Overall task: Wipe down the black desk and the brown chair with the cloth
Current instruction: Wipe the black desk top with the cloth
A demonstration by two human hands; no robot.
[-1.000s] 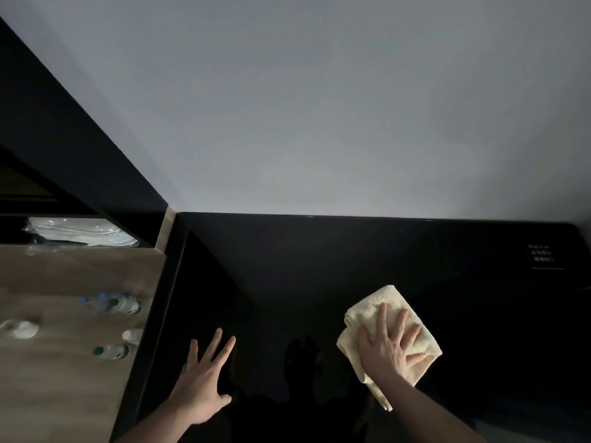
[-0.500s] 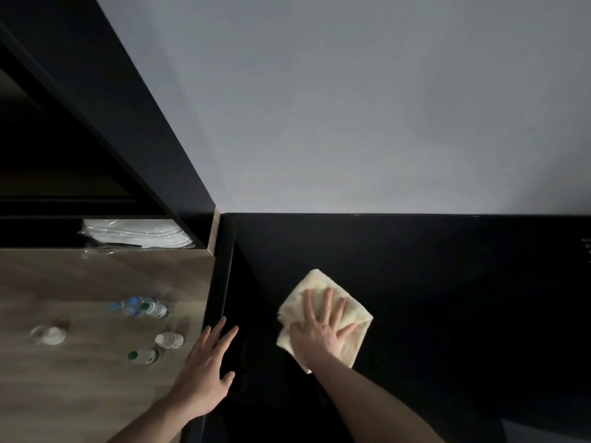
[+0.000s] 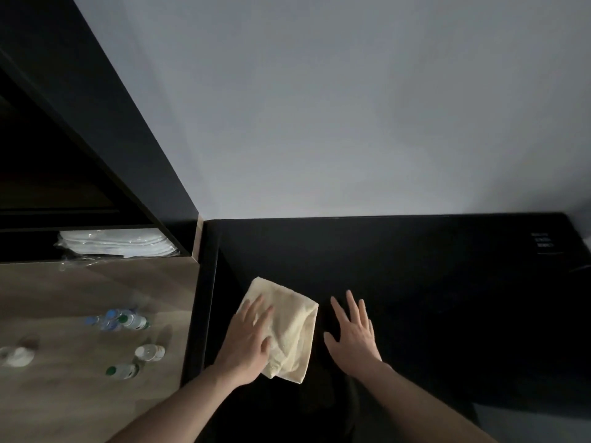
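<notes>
While the left hand [image 3: 252,337] pressed flat on the cloth [image 3: 284,330] at the black desk [image 3: 415,298] left edge, right hand [image 3: 353,334] rested open beside it; desk wipe looked underway, chair unseen, likely pending.

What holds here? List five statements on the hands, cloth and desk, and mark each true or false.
1. The left hand lies on the cloth. True.
2. The right hand presses the cloth. False: it rests open on the bare desk, beside the cloth.
3. The cloth is pale yellow. True.
4. The cloth lies on the wooden counter. False: it lies on the black desk.
5. Bottles stand on the desk. False: they are on the wooden counter.
</notes>
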